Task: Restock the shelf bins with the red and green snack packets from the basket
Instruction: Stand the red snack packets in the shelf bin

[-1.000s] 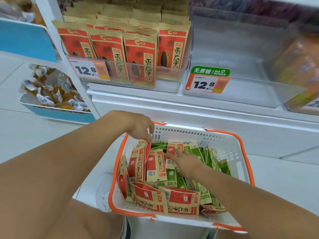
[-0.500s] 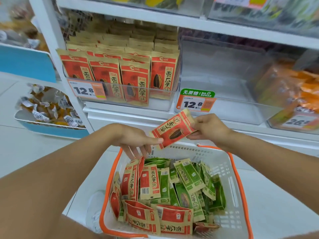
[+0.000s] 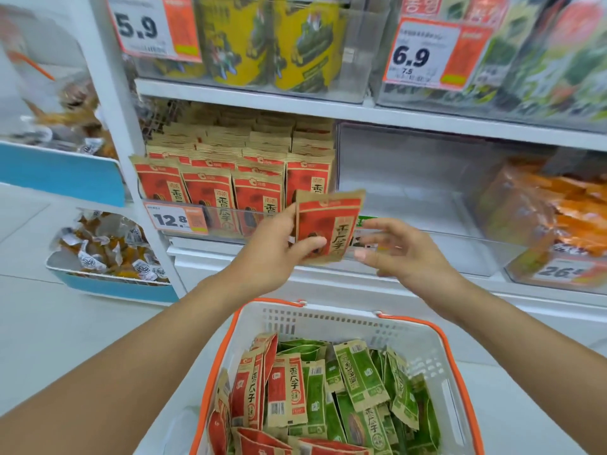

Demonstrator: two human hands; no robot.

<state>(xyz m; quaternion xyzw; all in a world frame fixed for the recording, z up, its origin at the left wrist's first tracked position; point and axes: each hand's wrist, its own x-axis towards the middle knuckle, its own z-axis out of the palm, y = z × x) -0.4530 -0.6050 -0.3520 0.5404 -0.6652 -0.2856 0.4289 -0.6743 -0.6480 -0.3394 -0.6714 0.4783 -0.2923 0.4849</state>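
Observation:
My left hand pinches a red snack packet upright, level with the front of the clear bin of red packets. Just right of the packet, my right hand hovers with its fingers spread and relaxed, holding nothing. The clear bin right of the red one has nothing visible inside. Below, a white basket with orange handles holds several red packets on its left side and several green packets on its right.
A shelf above carries yellow packs and green packs behind price tags. Orange bags fill a bin at the right. At the left, a blue tray with wrapped snacks sits low beside the white upright post.
The red packet has passed from my right hand to my left and turned upright, rising to the bin. My right hand has let go. The view has tilted upward.

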